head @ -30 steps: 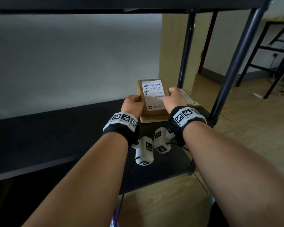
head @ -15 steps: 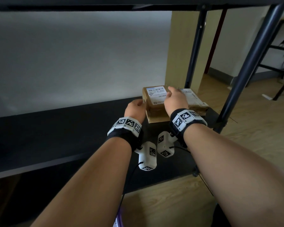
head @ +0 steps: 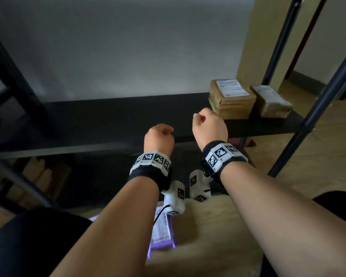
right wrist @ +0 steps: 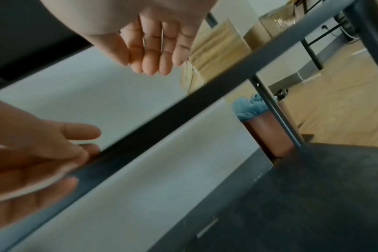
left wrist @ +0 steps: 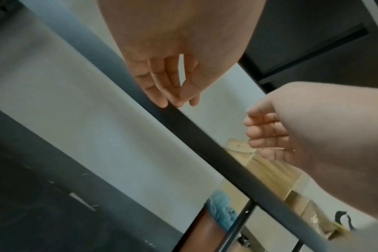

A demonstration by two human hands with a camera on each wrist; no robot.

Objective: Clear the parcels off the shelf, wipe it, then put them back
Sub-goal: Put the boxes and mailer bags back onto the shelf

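Observation:
Two brown cardboard parcels lie flat side by side at the right end of the black shelf (head: 108, 120): the larger one (head: 231, 98) with white labels on top, a smaller one (head: 271, 101) to its right. My left hand (head: 160, 134) and right hand (head: 206, 124) hover empty over the shelf's front edge, just left of the parcels. The wrist views show the left fingers (left wrist: 168, 85) and the right fingers (right wrist: 153, 51) hanging relaxed, holding nothing. A purple-wrapped parcel (head: 162, 232) lies on the floor under my left forearm.
Black shelf posts (head: 316, 108) stand at the right corner and an upper shelf is overhead. A blue cloth (right wrist: 248, 105) sits in a brown container below the shelf's right end. More cardboard (head: 40, 176) shows on the lower level at left. Wooden floor extends right.
Both hands have let go of the labelled parcel, which now lies flat beside the other one. The hands have drawn back toward the shelf's front edge.

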